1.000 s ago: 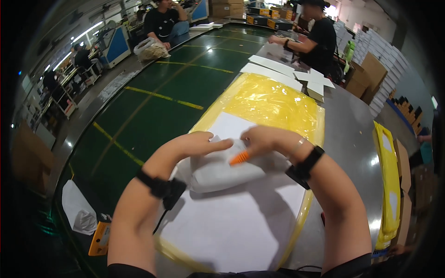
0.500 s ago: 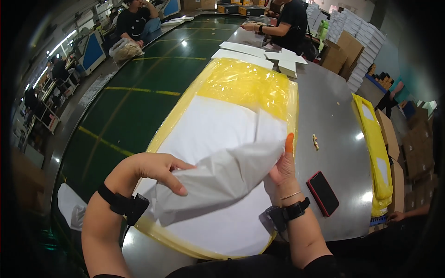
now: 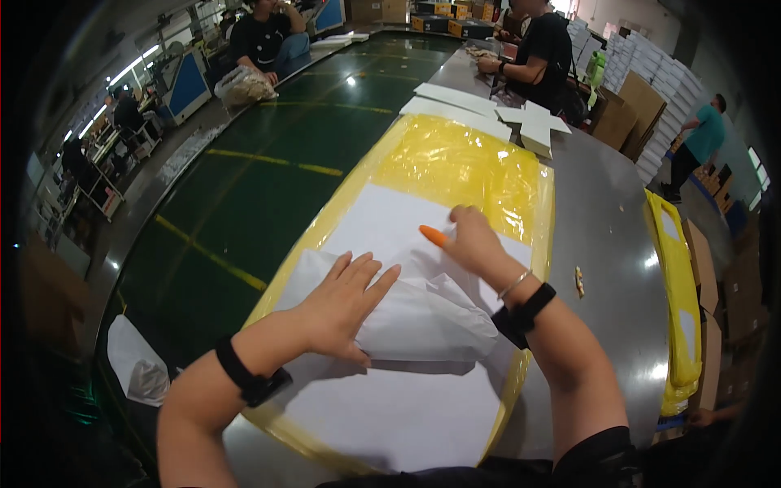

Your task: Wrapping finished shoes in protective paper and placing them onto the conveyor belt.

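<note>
A crumpled, folded white sheet, thin like paper or soft plastic film, lies across a flat white sheet on a yellow plastic-wrapped stack. My left hand rests on the crumpled sheet, its fingers spread. Above the stack's right half is my right hand, with an orange finger cover on the thumb. That thumb stands apart from the bent fingers, and nothing shows between them; the other fingertips are partly hidden. Both wrists wear black straps.
Left of the stack is a green belt. White card pieces lie beyond it. A small wrapped item sits on the metal table; yellow packages stand at right. Other people are farther back.
The white sheet, lifted between my hands before, now lies lower, folded over the stack. My left hand has spread out on it. My right hand has let go and moved left and up.
</note>
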`<action>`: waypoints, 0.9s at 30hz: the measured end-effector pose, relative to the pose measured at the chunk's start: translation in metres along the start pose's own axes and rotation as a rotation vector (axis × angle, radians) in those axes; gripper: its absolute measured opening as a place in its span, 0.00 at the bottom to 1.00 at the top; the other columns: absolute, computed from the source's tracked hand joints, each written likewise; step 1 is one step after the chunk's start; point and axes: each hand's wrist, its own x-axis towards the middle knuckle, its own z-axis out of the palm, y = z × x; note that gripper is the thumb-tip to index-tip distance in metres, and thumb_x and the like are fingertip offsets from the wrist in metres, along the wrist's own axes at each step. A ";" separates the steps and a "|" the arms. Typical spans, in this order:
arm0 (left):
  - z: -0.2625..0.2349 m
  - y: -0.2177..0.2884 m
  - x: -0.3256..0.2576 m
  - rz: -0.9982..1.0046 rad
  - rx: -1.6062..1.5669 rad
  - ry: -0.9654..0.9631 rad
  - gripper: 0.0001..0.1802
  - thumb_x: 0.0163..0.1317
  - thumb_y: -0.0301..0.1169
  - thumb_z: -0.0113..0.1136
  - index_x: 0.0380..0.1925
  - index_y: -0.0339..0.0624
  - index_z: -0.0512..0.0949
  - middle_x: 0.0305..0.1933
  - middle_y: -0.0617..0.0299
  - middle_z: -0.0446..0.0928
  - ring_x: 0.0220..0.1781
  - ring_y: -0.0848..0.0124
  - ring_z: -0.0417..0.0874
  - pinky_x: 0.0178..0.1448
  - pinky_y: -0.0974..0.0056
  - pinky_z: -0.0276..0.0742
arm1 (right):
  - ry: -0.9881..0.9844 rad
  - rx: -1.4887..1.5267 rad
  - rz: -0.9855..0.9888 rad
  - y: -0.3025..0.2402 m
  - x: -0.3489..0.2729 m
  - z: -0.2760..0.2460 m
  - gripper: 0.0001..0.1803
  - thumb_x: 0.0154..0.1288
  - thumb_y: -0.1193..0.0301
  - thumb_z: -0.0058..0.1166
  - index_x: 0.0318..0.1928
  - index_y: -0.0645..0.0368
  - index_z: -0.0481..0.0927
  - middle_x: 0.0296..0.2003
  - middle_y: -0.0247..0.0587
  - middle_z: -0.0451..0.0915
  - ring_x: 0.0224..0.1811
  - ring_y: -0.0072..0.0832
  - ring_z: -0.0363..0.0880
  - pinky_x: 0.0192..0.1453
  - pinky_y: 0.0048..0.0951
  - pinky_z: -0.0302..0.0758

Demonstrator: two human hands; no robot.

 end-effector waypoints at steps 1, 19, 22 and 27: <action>-0.002 -0.005 0.014 -0.011 -0.121 -0.010 0.71 0.31 0.56 0.74 0.67 0.30 0.43 0.67 0.31 0.49 0.71 0.39 0.48 0.72 0.45 0.43 | 0.020 -0.005 -0.001 0.015 0.014 -0.004 0.25 0.54 0.56 0.63 0.38 0.69 0.75 0.37 0.55 0.78 0.41 0.44 0.78 0.45 0.35 0.74; 0.011 0.030 -0.167 -0.679 -0.707 0.579 0.58 0.28 0.52 0.76 0.61 0.37 0.63 0.50 0.48 0.70 0.55 0.56 0.70 0.61 0.56 0.63 | -0.053 0.798 -0.277 -0.070 -0.119 -0.044 0.06 0.57 0.83 0.53 0.36 0.65 0.77 0.33 0.37 0.75 0.35 0.24 0.71 0.42 0.22 0.68; -0.001 0.058 -0.279 -0.855 -1.360 1.194 0.43 0.40 0.40 0.71 0.58 0.35 0.65 0.50 0.54 0.74 0.49 0.62 0.79 0.55 0.60 0.75 | -0.243 0.694 -0.282 -0.073 -0.138 -0.001 0.06 0.58 0.82 0.53 0.37 0.65 0.78 0.33 0.39 0.76 0.34 0.24 0.72 0.40 0.23 0.70; -0.005 0.030 -0.413 -0.897 -1.578 1.697 0.37 0.51 0.44 0.65 0.57 0.33 0.66 0.49 0.51 0.76 0.47 0.62 0.81 0.52 0.60 0.77 | -0.372 0.729 -0.308 -0.088 -0.152 0.029 0.06 0.57 0.82 0.53 0.36 0.64 0.78 0.31 0.40 0.75 0.33 0.25 0.73 0.38 0.23 0.70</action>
